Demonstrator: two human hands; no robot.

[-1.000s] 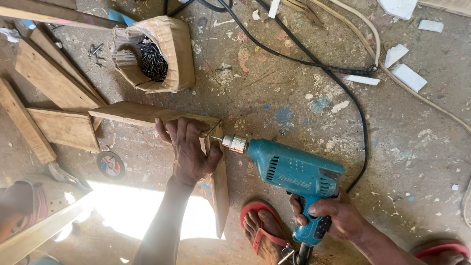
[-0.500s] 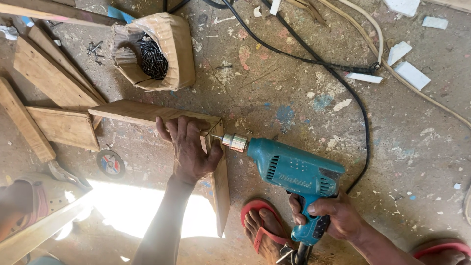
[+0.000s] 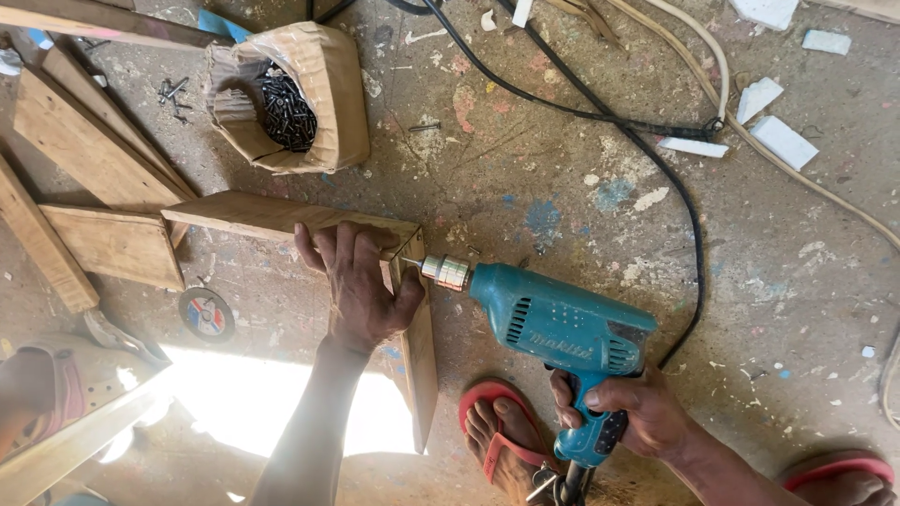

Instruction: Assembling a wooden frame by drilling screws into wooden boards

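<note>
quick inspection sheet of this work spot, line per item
surface: dusty concrete floor with paint stains and grit
job's things: teal corded drill, bit at the corner where two wooden boards meet
clutter: cardboard box of dark screws, loose screws, cutting disc, spare planks, white scraps
grippers: left hand presses flat on the boards' joint; right hand grips the drill's handle
cables: black cable loops from the top to the drill; pale cord crosses at right
surroundings: feet in red sandals just below the drill; bright sunlit patch
</note>
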